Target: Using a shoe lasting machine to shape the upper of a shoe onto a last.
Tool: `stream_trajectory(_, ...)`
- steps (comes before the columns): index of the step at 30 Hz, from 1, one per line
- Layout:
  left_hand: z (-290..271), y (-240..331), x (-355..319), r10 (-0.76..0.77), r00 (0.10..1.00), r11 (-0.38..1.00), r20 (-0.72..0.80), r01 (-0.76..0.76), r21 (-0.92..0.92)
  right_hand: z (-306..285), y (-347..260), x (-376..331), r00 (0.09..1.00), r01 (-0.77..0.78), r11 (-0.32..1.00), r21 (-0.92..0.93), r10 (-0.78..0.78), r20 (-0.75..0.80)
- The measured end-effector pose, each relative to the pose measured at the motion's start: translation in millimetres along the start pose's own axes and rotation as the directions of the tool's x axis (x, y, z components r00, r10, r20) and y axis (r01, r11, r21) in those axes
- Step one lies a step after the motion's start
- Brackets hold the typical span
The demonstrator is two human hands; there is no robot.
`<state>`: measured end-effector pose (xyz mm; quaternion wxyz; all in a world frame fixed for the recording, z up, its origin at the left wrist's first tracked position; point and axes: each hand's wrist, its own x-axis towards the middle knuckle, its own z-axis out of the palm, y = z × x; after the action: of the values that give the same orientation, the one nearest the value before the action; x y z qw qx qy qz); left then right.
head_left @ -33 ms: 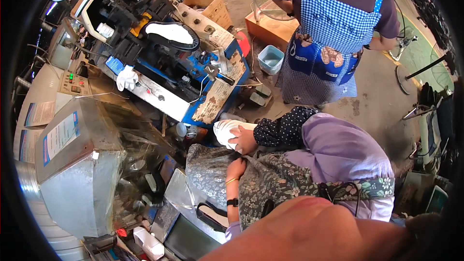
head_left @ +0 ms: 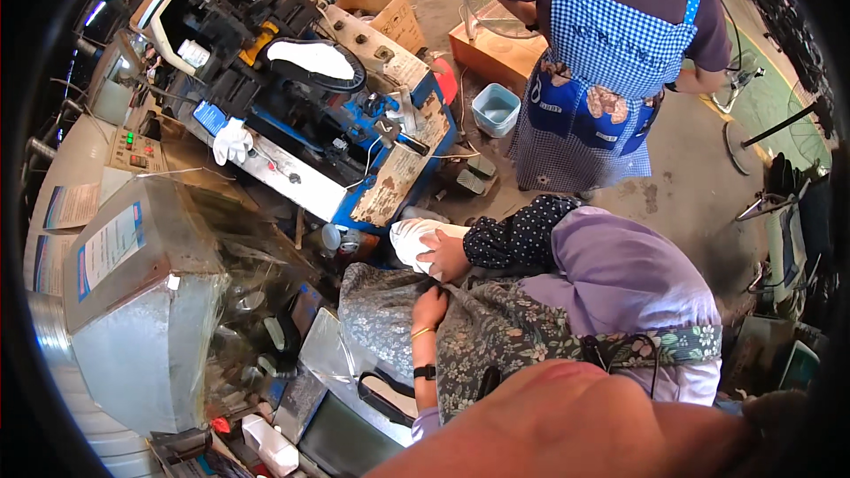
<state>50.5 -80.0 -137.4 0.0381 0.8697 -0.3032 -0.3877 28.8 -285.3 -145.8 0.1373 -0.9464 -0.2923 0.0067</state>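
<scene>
Where the left hand (head_left: 431, 305) lies at the centre of the frame, its fingers (head_left: 437, 294) are curled against a floral cloth (head_left: 381, 319); whether the cloth is gripped cannot be told. A gold bracelet (head_left: 421, 333) and a dark watch (head_left: 426, 372) are worn on that forearm. The right hand is not seen; only a blurred forearm (head_left: 575, 425) is shown along the lower edge. Just above, a white shoe (head_left: 412, 237) is held by a co-worker's hand (head_left: 445, 257) in a dotted sleeve. A blue machine (head_left: 390, 168) is seen at upper left.
</scene>
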Motion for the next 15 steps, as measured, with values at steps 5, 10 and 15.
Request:
stream_trajectory(5,-7.7,7.7,-12.8,-0.010,0.977,0.967,-0.212,-0.045,-0.252,-0.3,-5.4,2.5,0.995,-0.070,0.997,-0.026,0.071,0.075)
stream_trajectory(10,-3.4,4.8,-15.4,-0.019,0.986,0.979,-0.167,-0.015,-0.203,-5.9,-11.7,2.6,0.994,-0.045,0.999,0.010,0.044,0.097)
stream_trajectory(15,-7.3,7.7,-17.0,-0.021,0.988,0.979,-0.156,-0.012,-0.204,-12.8,-10.2,0.9,0.988,-0.075,0.995,0.066,0.065,0.139)
